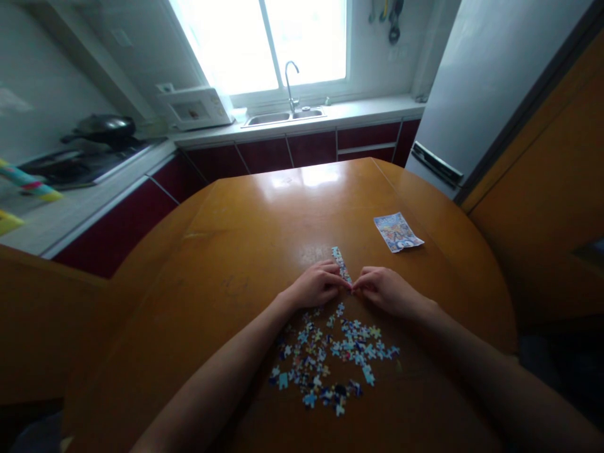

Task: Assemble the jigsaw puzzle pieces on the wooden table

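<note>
Toward the near side of the wooden table (255,226), loose puzzle pieces (348,345) lay scattered, many light blue, others dark or mixed in colour. Just beyond them, near the table's middle, the left hand (317,284) and the right hand (387,290) met at the near end of a narrow strip of puzzle pieces (340,263), which ran away toward the table's far edge. Fingers of the left were curled, with the tips brought to the strip; the right was likewise drawn in, thumb and forefinger close together at that same end. Whether either one pinched a piece or only pressed on it, I could not tell. Farther along, on the right part of the table, lay a creased printed sheet (397,233), apart from both hands. Past the table's left side a dark pan (106,129) sat on the stove (108,162); past its right side stood a pale refrigerator (472,82). Beyond the table's far edge ran dark red cabinets (314,150) under a white counter (372,108) — with a microwave (195,108), a steel sink (291,117) and a curved faucet (287,82) — and behind these was a bright window (226,44).
</note>
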Action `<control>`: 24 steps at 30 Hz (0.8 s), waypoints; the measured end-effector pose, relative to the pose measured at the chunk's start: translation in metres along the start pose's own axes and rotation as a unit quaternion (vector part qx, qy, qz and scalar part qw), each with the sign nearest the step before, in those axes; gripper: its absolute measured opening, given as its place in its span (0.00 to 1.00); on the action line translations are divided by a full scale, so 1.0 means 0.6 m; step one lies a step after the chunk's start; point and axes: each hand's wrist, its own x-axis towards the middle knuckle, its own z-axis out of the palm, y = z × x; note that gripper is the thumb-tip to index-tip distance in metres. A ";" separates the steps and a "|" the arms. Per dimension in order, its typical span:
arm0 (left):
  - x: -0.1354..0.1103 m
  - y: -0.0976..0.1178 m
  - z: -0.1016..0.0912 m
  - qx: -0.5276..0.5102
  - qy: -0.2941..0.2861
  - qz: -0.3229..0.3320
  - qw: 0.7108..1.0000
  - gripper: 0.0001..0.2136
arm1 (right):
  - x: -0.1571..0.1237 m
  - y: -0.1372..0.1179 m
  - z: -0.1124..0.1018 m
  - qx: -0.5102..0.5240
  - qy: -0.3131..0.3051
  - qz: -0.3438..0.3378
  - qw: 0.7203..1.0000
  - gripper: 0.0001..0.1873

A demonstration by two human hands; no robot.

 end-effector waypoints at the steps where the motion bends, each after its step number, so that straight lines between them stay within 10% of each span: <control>1: 0.000 0.000 -0.001 -0.013 0.005 0.000 1.000 0.16 | 0.001 0.002 -0.002 0.003 0.007 0.007 1.000 0.12; 24: 0.003 -0.017 0.017 0.062 0.234 -0.165 0.956 0.13 | 0.004 -0.014 0.028 -0.016 0.076 0.082 0.994 0.03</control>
